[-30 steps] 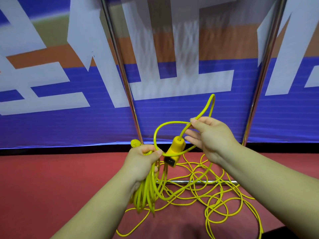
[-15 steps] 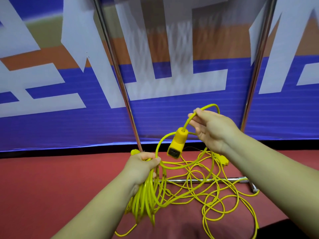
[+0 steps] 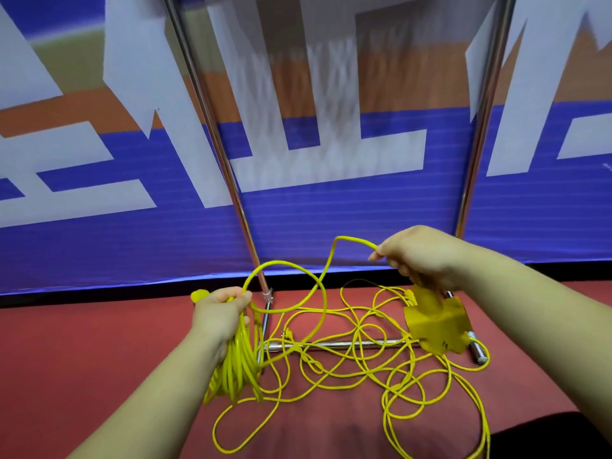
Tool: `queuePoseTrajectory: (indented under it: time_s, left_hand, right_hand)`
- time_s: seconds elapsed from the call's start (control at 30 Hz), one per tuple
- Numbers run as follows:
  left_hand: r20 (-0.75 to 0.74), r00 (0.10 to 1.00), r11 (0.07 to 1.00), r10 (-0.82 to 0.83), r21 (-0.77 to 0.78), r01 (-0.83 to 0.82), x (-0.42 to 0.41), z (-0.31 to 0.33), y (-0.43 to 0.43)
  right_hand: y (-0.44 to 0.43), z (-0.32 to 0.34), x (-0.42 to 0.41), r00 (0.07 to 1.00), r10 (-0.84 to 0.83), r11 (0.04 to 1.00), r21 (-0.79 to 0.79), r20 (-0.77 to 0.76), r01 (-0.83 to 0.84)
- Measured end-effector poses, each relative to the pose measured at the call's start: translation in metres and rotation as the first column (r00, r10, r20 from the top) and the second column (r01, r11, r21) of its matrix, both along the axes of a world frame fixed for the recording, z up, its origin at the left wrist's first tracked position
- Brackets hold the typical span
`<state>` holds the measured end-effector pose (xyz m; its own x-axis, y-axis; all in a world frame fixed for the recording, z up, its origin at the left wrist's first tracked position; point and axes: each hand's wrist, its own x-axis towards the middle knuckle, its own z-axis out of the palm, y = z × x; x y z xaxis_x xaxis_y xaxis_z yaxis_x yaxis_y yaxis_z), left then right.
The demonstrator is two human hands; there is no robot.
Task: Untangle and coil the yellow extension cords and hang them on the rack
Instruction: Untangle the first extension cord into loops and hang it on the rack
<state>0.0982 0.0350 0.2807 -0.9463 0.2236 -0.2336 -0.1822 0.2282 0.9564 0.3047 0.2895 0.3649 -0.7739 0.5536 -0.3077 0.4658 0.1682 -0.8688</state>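
**STATION STATUS: CORD COILING IN FRONT OF THE RACK**

A blue, white and orange printed banner [image 3: 298, 226] forms the back wall. A red floor [image 3: 82, 342] runs from the banner's lower edge toward the camera. The chrome tubular metal rack [image 3: 334, 344] stands at the far edge of the floor, against the banner. Its two uprights rise out of the top of the view, and a horizontal base bar lies on the floor between them.

**Left hand.** The left hand [image 3: 220, 313] is closed in a fist around the top of a coiled bundle [image 3: 236, 366] of thin yellow extension cord. The loops hang straight down from the fist. A small yellow plug end [image 3: 198, 295] protrudes just beside the hand, on its outer side.

**Right hand.** The right hand [image 3: 417, 256] is held higher than the left hand, with its fingers curled around the cord. A large yellow plastic multi-outlet socket block [image 3: 437, 321] hangs directly beneath it, its neck entering the hand. From the fingertips the cord arcs across to the left hand, forming one open loop in the air.

**Remaining cord.** A loose tangle [image 3: 364, 359] of the same cord lies on the floor, draped over the base bar, between the two arms.
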Motion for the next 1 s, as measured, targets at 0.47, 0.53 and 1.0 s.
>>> queuePoseTrajectory:
  time_s: [0.47, 0.53, 1.0]
  left_hand:
    - [-0.027, 0.987, 0.916, -0.16, 0.368, 0.158, 0.005, 0.06, -0.016]
    - [-0.076, 0.98, 0.905, -0.183, 0.378, 0.198, 0.011, 0.07, -0.018]
    - [-0.16, 0.971, 0.85, -0.178, 0.472, 0.233, 0.04, 0.108, -0.024]
  right_hand:
    - [0.001, -0.041, -0.01, 0.999, -0.019, 0.997, -0.079, 0.037, 0.022]
    - [-0.001, -0.044, -0.014, 0.999, -0.035, 0.996, -0.081, 0.036, 0.038]
    - [-0.055, -0.069, -0.025, 0.822, 0.363, 0.707, 0.444, 0.439, -0.55]
